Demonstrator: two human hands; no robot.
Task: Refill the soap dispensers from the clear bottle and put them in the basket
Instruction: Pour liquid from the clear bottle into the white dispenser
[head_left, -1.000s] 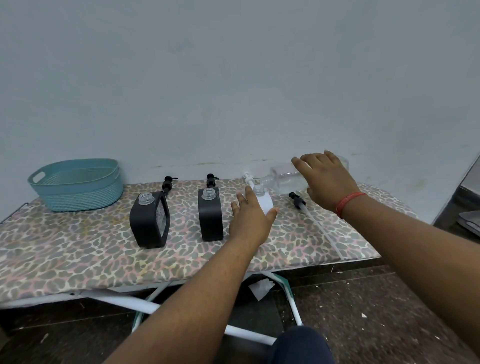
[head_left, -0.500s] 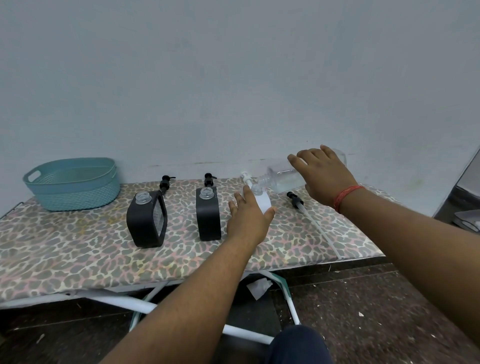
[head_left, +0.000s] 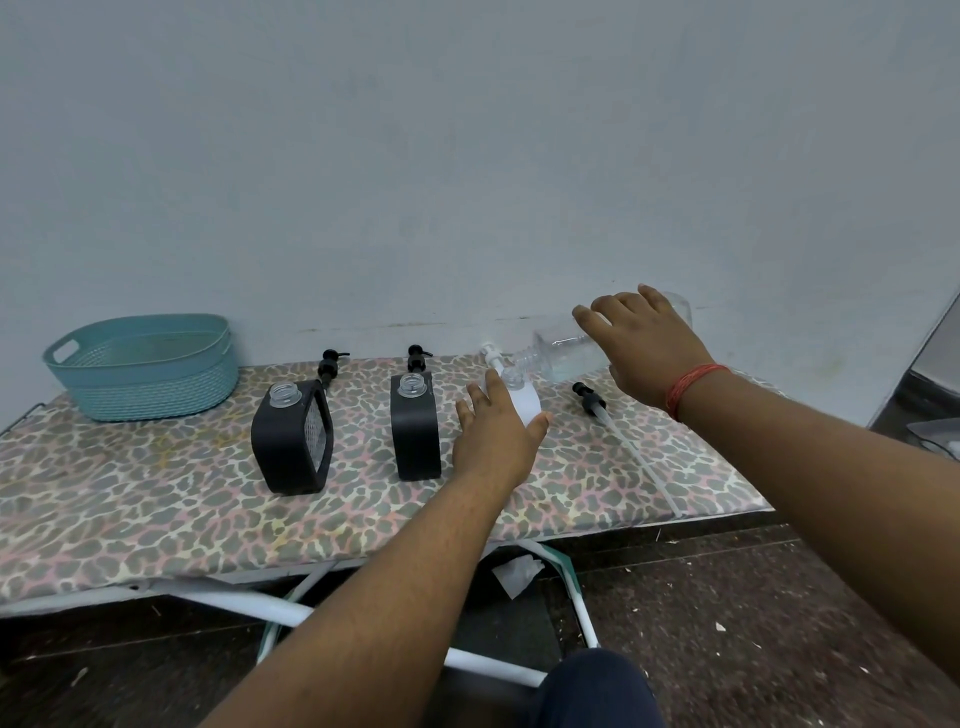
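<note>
The left hand (head_left: 493, 431) wraps the white dispenser (head_left: 522, 402), just right of the middle black dispenser (head_left: 415, 426); the right hand (head_left: 644, 348) grips the clear bottle (head_left: 563, 356), tipped neck-down over the white one's mouth. If the necks misalign, soap would likely spill onto the patterned table (head_left: 156, 509). Both forearms reach forward, the right one higher.

Table (head_left: 156, 499) had a leopard-print cover, spots in grey, pink and yellow, and sat on a white tube frame (head_left: 249, 605) with a greenish leg (head_left: 569, 577) showing under the front edge. Plain pale blue-grey wall (head_left: 467, 156) stood right behind it, with a faint dirty line near the table's back edge. Floor (head_left: 753, 623) was dark speckled stone with white flecks. Crumpled white paper scrap (head_left: 517, 571) lay on the floor under the table. Something grey and blurred at far right, couldn't tell what.
</note>
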